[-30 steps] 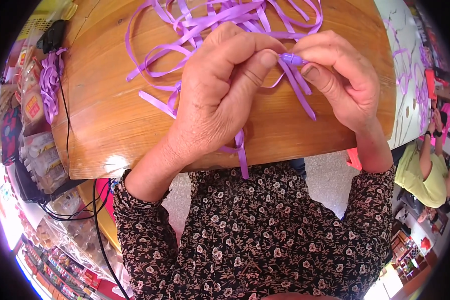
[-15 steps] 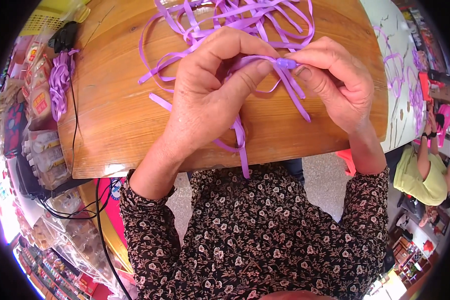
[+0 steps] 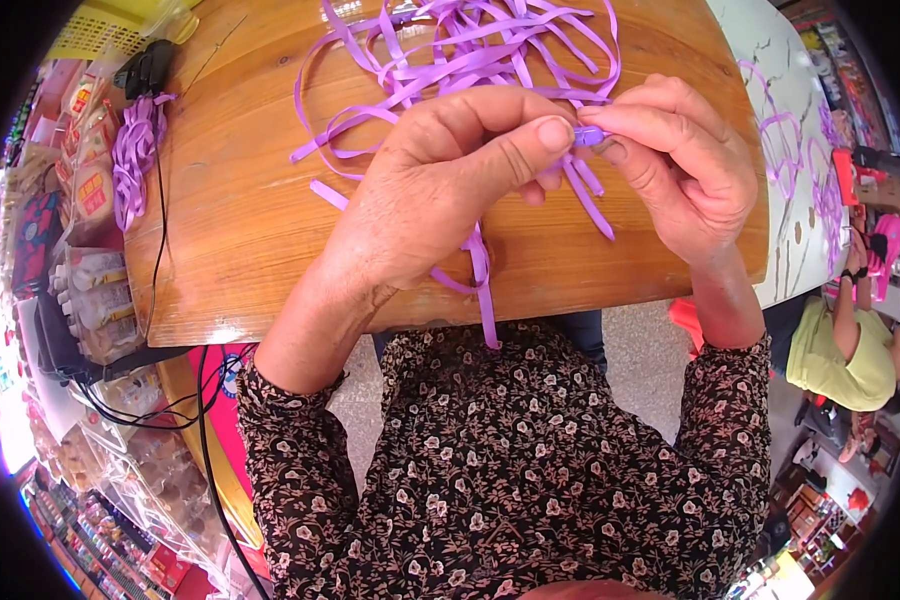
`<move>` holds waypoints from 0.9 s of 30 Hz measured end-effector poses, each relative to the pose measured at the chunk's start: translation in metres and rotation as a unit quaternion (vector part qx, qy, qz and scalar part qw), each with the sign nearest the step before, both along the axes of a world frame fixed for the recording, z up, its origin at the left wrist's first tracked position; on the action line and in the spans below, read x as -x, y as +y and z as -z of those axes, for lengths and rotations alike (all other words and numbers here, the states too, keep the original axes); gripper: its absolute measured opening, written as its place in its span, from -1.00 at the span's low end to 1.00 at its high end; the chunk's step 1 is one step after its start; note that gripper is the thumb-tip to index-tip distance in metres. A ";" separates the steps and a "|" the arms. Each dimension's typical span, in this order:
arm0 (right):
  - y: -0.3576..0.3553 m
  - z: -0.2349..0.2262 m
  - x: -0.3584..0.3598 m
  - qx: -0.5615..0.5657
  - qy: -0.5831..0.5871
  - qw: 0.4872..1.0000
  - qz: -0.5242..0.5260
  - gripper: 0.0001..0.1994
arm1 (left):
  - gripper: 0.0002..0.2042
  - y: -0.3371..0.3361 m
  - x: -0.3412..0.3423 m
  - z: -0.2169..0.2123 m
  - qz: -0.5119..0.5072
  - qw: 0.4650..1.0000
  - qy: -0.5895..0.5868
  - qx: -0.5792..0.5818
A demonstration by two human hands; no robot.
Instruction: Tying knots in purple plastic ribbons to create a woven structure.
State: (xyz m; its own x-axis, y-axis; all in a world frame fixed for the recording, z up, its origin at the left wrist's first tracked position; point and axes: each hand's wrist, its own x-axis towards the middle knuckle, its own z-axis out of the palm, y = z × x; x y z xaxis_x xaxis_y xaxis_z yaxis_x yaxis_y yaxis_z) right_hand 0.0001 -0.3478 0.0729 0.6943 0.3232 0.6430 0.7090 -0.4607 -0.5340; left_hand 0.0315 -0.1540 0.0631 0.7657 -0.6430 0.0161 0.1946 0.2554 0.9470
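Observation:
Above the wooden table, my left hand [image 3: 440,190] and my right hand [image 3: 685,165] meet at a small purple plastic clasp [image 3: 588,136]. My left thumb and index finger are closed at the clasp's left end, where the purple ribbon goes in. At its other end, my right thumb and forefinger pinch it. Ribbon ends [image 3: 592,208] hang down between the hands. Another strand [image 3: 484,290] drops below my left palm and over the table's front edge. Fingers cover part of the clasp, so how the ribbon sits in it is hidden.
A loose tangle of purple ribbons [image 3: 470,55] lies at the far side of the wooden table [image 3: 240,240]. To the left are a ribbon bundle [image 3: 138,165], a black cable [image 3: 160,235] and packaged goods [image 3: 90,190]. A person in a yellow-green shirt [image 3: 845,355] is at the right.
My left thumb has moved up and right onto the clasp's end, covering more of it. Both hands and the clasp have shifted slightly to the right.

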 end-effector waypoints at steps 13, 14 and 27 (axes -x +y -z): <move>-0.002 0.000 0.012 0.029 -0.020 0.999 0.011 -0.76 | -0.90 -0.004 0.011 0.011 -0.022 0.997 -0.063 0.024; -0.003 0.000 0.010 0.041 -0.047 0.998 0.002 -0.77 | -0.90 -0.005 0.012 0.011 -0.022 0.997 -0.064 0.024; 0.002 0.003 0.009 0.023 0.019 0.999 -0.015 -0.82 | -0.86 -0.002 0.018 0.021 -0.071 0.990 -0.109 -0.050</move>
